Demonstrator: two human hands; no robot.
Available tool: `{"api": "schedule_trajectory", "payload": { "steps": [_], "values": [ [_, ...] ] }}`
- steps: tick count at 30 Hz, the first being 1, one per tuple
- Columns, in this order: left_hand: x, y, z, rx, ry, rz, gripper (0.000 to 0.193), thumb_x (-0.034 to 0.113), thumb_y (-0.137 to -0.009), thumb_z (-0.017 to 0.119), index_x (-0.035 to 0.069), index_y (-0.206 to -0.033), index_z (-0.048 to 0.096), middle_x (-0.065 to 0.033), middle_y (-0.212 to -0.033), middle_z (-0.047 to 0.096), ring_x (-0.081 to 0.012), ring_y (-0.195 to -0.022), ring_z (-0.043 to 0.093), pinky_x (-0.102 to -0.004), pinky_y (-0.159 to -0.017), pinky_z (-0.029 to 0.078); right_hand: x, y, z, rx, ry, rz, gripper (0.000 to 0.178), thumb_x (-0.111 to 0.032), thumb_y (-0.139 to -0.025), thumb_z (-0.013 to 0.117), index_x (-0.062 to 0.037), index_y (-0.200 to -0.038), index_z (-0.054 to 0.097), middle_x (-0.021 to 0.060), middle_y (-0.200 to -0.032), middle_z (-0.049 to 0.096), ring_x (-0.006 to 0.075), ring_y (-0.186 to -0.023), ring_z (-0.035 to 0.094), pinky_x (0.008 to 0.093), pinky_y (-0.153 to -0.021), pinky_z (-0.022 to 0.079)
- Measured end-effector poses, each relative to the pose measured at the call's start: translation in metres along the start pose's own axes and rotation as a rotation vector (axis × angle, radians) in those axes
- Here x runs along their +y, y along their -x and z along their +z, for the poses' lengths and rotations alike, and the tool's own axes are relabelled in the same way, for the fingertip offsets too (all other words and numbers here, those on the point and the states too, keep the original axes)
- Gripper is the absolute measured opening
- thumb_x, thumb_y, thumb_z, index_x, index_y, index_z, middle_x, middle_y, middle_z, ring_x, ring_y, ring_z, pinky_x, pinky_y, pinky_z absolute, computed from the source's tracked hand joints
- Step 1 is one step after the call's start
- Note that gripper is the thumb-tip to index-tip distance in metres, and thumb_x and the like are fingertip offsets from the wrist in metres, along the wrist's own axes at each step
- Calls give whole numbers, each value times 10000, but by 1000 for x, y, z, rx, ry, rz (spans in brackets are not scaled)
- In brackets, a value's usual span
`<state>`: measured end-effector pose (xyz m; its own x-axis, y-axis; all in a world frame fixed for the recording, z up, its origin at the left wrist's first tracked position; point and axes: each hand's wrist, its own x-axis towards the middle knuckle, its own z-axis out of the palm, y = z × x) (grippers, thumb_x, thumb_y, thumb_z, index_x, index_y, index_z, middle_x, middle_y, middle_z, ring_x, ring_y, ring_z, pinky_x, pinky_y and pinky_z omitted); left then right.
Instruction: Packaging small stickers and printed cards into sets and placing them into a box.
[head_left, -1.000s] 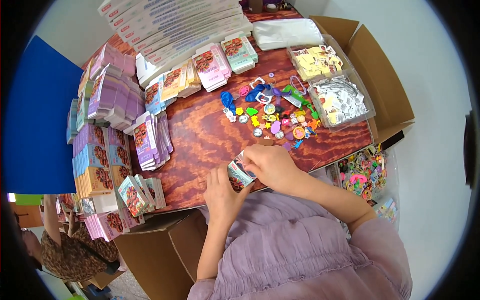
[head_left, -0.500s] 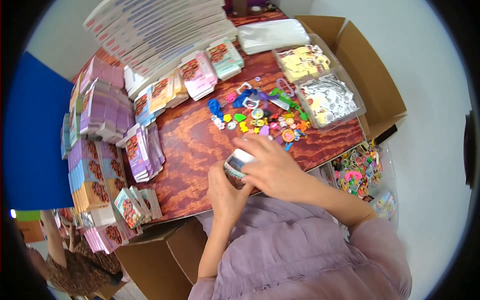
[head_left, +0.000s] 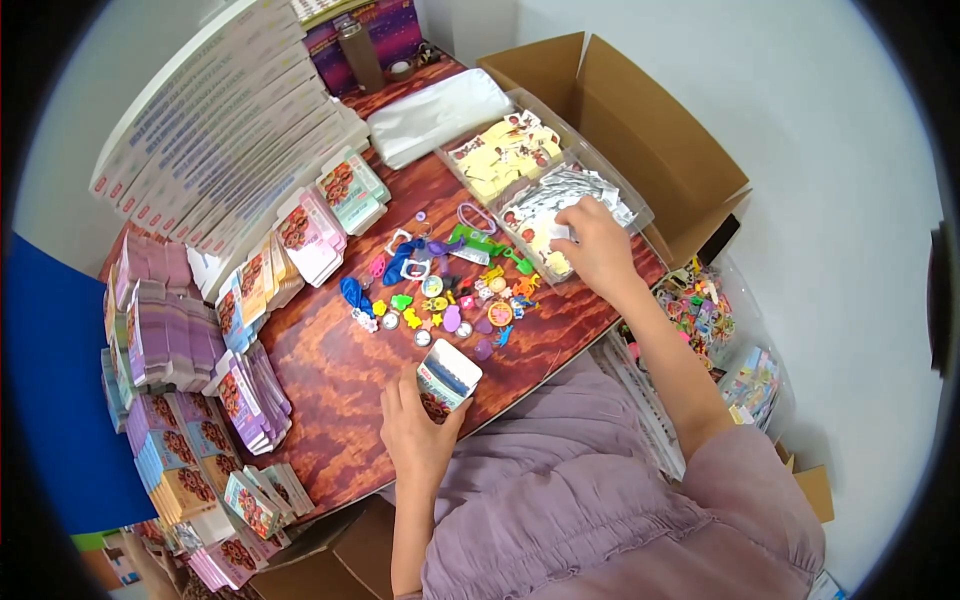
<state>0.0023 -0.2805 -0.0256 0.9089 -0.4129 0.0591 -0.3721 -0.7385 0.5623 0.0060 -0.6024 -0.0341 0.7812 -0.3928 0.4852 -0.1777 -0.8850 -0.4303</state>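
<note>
A small open-topped printed carton [head_left: 447,385] in white and pale green stands tilted on the patterned table, its white flap raised. My left hand [head_left: 415,430] is closed around its lower left side. Over to the right, my right hand [head_left: 600,250] reaches into a clear plastic bin [head_left: 640,214] of white and silvery slips, thumb and fingers apart above them. Small colourful toys and trinkets [head_left: 452,318] lie scattered beyond the carton. A second section beside the white slips holds pale yellow slips [head_left: 508,160].
Stacked white boxes [head_left: 215,120] rise at the far left, with rows of small printed cartons [head_left: 175,340] along the left. White plastic bags [head_left: 440,115] lie at the back. A cardboard box [head_left: 650,140] stands right, above bags of colourful trinkets [head_left: 700,310].
My right hand has left the carton and moved right to the bin of white slips. The carton's flap now stands up in my left hand's hold. The view has shifted.
</note>
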Motion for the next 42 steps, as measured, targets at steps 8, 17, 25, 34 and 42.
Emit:
{"api": "schedule_trajectory", "payload": {
  "steps": [8,17,25,34,42],
  "values": [
    [2,-1,-1,-3,32,-54,747,245,-686,876,20,-1281,485,-165,-1119,552,-366,-1047,555,-458,-843,484,26,-15,6,-162,-281,191,121,-48,-845,661,-49,-965,669,59,-785,596,197,-709,591,330,-658,477],
    [0,-3,-3,-31,82,-90,754,228,-688,874,22,-1298,482,-167,-1099,559,-359,-1024,561,-450,-841,479,34,-20,-17,-362,-334,85,134,-42,-835,643,-37,-963,683,105,-876,630,266,-836,634,375,-751,489],
    [-2,1,-4,0,132,-68,732,209,-691,872,10,-1286,494,-168,-1081,573,-354,-1001,570,-441,-836,479,24,-26,-19,-559,93,-69,153,-120,-741,738,-36,-817,636,113,-910,593,314,-874,598,395,-772,471],
    [-9,3,-6,-7,157,-154,717,197,-696,866,6,-1281,497,-170,-1097,573,-342,-992,555,-423,-848,465,55,-34,-21,-444,-469,189,82,-85,-809,695,-5,-819,678,48,-718,623,138,-661,564,311,-639,462],
    [-3,-3,-6,-8,109,-70,718,228,-701,866,22,-1277,490,-162,-1087,574,-344,-1017,559,-436,-831,479,41,-41,-38,-544,-900,490,71,-113,-854,709,-55,-836,671,-31,-744,609,45,-637,498,222,-582,400]
  ]
}}
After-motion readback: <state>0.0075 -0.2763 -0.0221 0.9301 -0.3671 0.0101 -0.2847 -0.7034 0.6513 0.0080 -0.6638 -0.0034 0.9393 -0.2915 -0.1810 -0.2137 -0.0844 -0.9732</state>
